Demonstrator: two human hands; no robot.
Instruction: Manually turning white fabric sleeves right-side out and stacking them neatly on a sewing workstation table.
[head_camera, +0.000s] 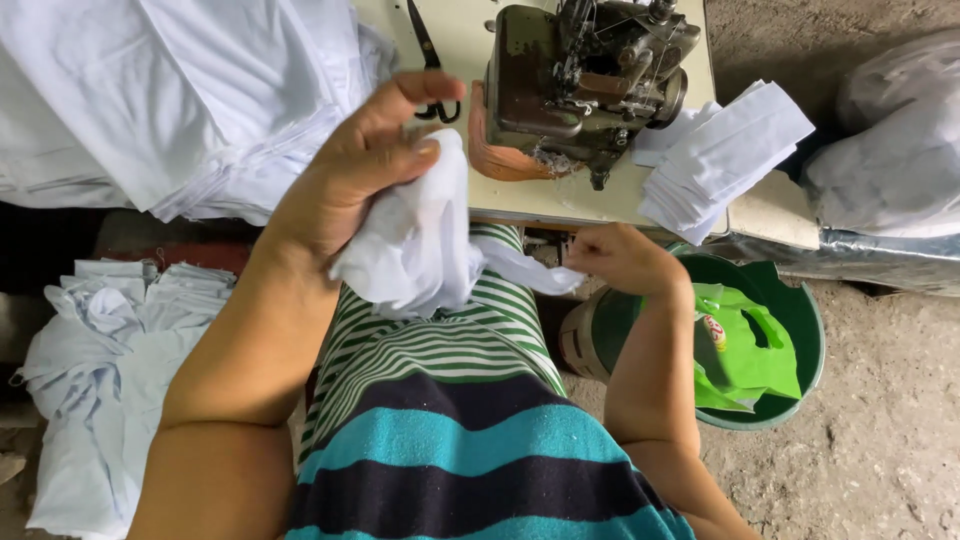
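A seated worker's left hand (345, 185) bunches a white fabric piece (420, 245) over the lap, the right hand (622, 255) pinching its trailing end, near a worn overlock sewing machine (580, 80), with black scissors (432, 60) farther left.

White cloth piece (420, 250): soft, matt, crumpled woven fabric. Sewing machine (585, 75): worn, dull grey metal. Scissors (430, 60): dark metal. Bucket (800, 330), right: smooth green plastic, holding a glossy green plastic bag (745, 350). Floor (880, 420): rough concrete.
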